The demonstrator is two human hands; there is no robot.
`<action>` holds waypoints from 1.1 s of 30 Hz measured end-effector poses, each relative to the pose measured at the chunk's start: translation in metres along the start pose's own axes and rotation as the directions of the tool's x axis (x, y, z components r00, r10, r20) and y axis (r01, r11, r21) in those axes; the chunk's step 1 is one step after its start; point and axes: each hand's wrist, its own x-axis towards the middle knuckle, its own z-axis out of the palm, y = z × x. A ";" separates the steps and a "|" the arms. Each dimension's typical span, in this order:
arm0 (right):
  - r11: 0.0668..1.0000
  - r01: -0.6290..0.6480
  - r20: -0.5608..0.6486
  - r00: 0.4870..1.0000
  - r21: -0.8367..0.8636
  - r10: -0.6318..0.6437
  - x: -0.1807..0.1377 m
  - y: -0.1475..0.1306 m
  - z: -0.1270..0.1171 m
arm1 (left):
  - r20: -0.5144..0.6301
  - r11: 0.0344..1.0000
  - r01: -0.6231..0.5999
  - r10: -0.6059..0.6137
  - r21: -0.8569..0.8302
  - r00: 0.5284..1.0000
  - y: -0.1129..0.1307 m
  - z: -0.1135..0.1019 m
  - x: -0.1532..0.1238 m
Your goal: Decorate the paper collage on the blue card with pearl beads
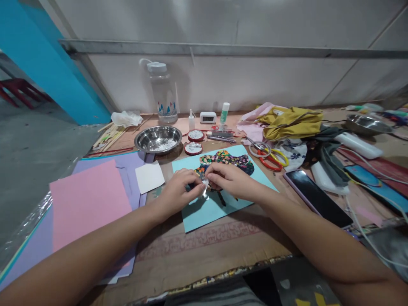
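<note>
A light blue sheet of paper (197,219) lies before me, bearing a patterned dark floral cut-out (244,163) with flower prints. Over its left part, my left hand (180,191) and my right hand (228,178) meet with fingertips pinched. Between them is a small white, shiny scrap (205,187); its exact kind is too small to make out. My fingers cover part of the cut-out. A blank white square of paper (149,177) rests just left of the blue sheet.
Pink paper (89,204) tops a stack at left. Behind stand a steel bowl (158,140) with white bits, two small red-rimmed dishes (193,148), a water bottle (164,93) and a glue stick (225,112). Scissors (269,159), a phone (318,197) and cloth (291,121) lie right.
</note>
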 end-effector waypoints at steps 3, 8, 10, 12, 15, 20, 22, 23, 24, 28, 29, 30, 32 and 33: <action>0.997 0.007 -0.018 1.000 -0.075 -0.009 0.002 0.004 0.003 | 0.014 1.000 0.011 -0.011 -0.015 1.000 0.002 -0.001 0.000; 0.949 0.001 -0.081 0.996 -0.316 -0.028 0.002 0.014 0.004 | 0.018 0.994 0.061 -0.059 -0.091 0.998 0.007 -0.002 -0.002; 0.936 -0.005 -0.177 0.982 -0.353 -0.061 -0.001 0.015 0.003 | -0.001 0.982 0.122 -0.124 -0.144 0.992 0.008 -0.003 -0.003; 0.928 0.061 -0.266 0.949 -0.368 -0.168 -0.005 0.012 0.002 | -0.024 0.952 0.214 -0.225 -0.220 0.974 0.007 -0.004 -0.003; 0.830 0.260 -0.264 0.865 -0.494 -0.428 -0.010 0.007 0.006 | -0.031 0.889 0.315 -0.344 -0.333 0.939 0.003 -0.006 -0.002; 0.570 0.430 -0.072 0.752 -0.700 -0.655 -0.008 0.012 0.013 | 0.002 0.861 0.334 -0.361 -0.384 0.933 -0.002 -0.004 0.000; 0.556 0.430 -0.066 0.747 -0.711 -0.662 -0.006 0.017 0.013 | 0.023 0.870 0.345 -0.361 -0.353 0.932 -0.002 -0.003 0.000; 0.559 0.426 -0.074 0.746 -0.711 -0.662 -0.005 0.019 0.012 | 0.032 0.881 0.339 -0.349 -0.332 0.937 -0.003 -0.004 0.000; 0.563 0.419 -0.086 0.744 -0.712 -0.663 -0.005 0.020 0.011 | 0.040 0.899 0.318 -0.322 -0.300 0.946 -0.004 -0.004 0.000; 0.553 0.391 -0.120 0.728 -0.736 -0.675 -0.009 0.022 0.004 | 0.026 0.991 0.132 -0.133 0.031 0.991 -0.016 -0.008 0.001; 0.542 0.387 -0.114 0.727 -0.746 -0.677 -0.012 0.023 0.003 | 0.020 0.988 0.091 -0.094 0.125 0.995 -0.020 -0.008 0.001; 0.524 0.393 -0.090 0.731 -0.755 -0.677 -0.014 0.024 0.002 | 0.021 0.978 0.060 -0.066 0.199 0.998 -0.023 -0.008 0.000; 0.468 0.429 0.010 0.745 -0.773 -0.667 -0.020 0.026 0.003 | 0.045 0.960 0.025 -0.039 0.279 0.998 -0.029 -0.006 -0.001; 0.436 0.453 0.069 0.751 -0.777 -0.657 -0.022 0.027 0.005 | 0.064 0.954 0.012 -0.033 0.300 0.997 -0.030 -0.005 -0.002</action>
